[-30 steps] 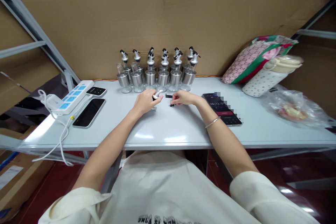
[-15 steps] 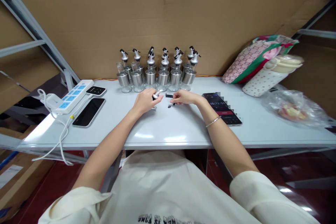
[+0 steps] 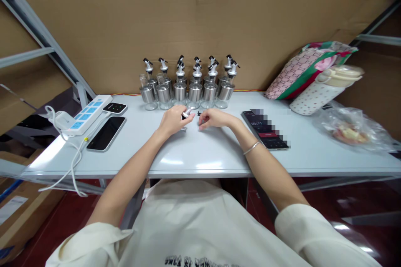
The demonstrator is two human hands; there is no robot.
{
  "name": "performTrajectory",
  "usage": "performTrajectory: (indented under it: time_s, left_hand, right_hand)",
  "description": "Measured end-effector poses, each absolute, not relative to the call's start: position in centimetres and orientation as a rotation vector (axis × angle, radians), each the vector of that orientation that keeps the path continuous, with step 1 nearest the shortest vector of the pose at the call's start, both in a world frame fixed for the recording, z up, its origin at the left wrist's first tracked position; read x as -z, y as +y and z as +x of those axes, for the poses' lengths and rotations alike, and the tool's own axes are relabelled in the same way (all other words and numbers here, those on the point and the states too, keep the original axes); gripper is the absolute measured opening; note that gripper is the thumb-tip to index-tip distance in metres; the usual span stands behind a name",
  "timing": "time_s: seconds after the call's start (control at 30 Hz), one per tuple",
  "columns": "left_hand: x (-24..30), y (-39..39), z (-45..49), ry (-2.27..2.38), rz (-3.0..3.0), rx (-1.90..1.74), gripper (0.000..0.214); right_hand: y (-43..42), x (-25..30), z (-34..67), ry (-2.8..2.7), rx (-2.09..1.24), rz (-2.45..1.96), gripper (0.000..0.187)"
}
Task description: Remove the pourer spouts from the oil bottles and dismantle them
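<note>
My left hand (image 3: 173, 120) is closed round a silver-and-black pour spout (image 3: 187, 113), which pokes out between thumb and forefinger. Under its fingers another small silver piece (image 3: 184, 129) shows in part on the table. Just to the right, my right hand (image 3: 214, 118) rests low over the tabletop with its fingers curled together; what they pinch, if anything, is hidden. A small black part (image 3: 199, 113) peeks out beside its fingertips. Behind both hands stand several glass bottles (image 3: 194, 91) with steel sleeves. Most carry silver spouts with black flip tops; two at the front left (image 3: 163, 94) have bare necks.
A power strip (image 3: 89, 114), a small black-faced device (image 3: 115, 108) and a phone (image 3: 107, 134) with white cables lie left. To the right are another phone (image 3: 265, 129), a dotted tumbler (image 3: 310, 94), a patterned bag (image 3: 294, 71) and a plastic bag of food (image 3: 351, 131).
My right hand has shifted slightly left over the small black parts, and its fingers now cover most of them. My left hand stays in place with the pour spout.
</note>
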State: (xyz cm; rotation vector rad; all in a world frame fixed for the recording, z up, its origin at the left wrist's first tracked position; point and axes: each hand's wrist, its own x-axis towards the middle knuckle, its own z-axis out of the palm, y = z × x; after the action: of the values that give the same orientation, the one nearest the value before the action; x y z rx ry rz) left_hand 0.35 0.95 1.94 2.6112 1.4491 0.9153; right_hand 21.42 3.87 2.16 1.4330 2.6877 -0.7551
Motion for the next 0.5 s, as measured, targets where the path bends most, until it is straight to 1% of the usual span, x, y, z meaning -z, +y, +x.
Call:
performTrajectory:
  time_s: [0.17, 0.37, 0.5]
  left_hand:
    - [-1.9, 1.0, 0.3, 1.451, 2.613, -0.907, 0.029]
    - [-1.9, 1.0, 0.3, 1.460, 2.613, -0.908, 0.029]
    - [-1.9, 0.9, 0.3, 1.462, 2.613, -0.909, 0.029]
  right_hand:
    - [3.4, -2.2, 20.9, 2.708, 0.769, 1.423, 0.028]
    - [3.7, -2.9, 21.8, 2.710, 0.692, 1.638, 0.031]
    - [4.2, -3.2, 23.1, 2.623, 0.669, 1.715, 0.029]
